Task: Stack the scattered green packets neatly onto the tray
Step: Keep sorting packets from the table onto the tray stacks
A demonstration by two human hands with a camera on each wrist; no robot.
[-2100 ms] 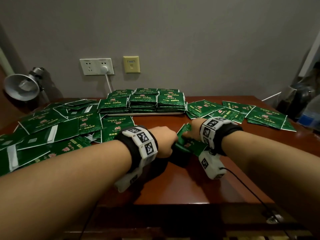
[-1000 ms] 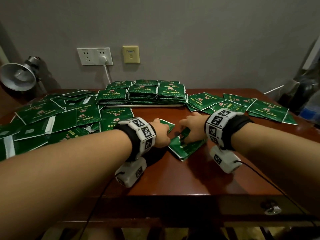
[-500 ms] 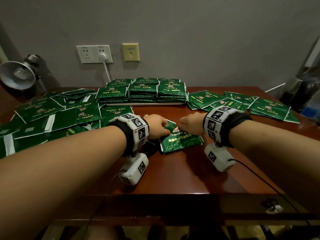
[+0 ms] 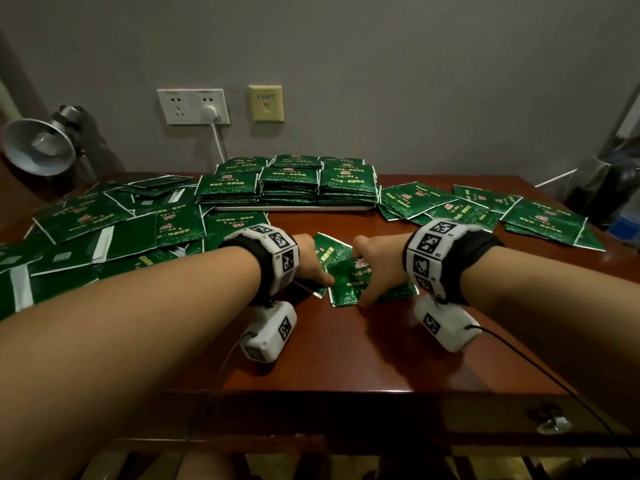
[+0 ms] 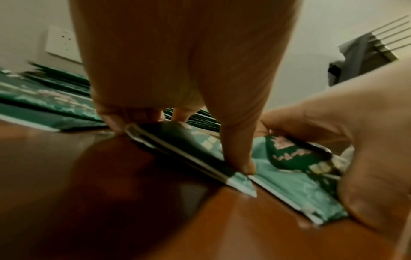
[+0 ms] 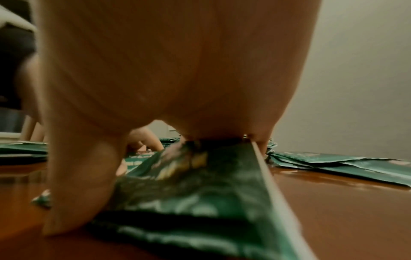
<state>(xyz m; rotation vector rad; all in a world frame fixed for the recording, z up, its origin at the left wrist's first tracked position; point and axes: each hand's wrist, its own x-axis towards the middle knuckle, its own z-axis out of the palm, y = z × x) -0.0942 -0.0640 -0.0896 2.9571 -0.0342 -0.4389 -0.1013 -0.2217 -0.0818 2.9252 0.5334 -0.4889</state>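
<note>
Both hands down: left hand (image 4: 313, 259) and right hand (image 4: 375, 268) each grip the small packet pile (image 4: 349, 277) on the table (image 4: 346, 348).

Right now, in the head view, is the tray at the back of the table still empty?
No, the tray already carries several stacks of green packets side by side, with only its pale front rim showing beneath them.

Two hands (image 4: 313, 259), one tray (image 4: 291, 208), many packets (image 4: 349, 271).
</note>
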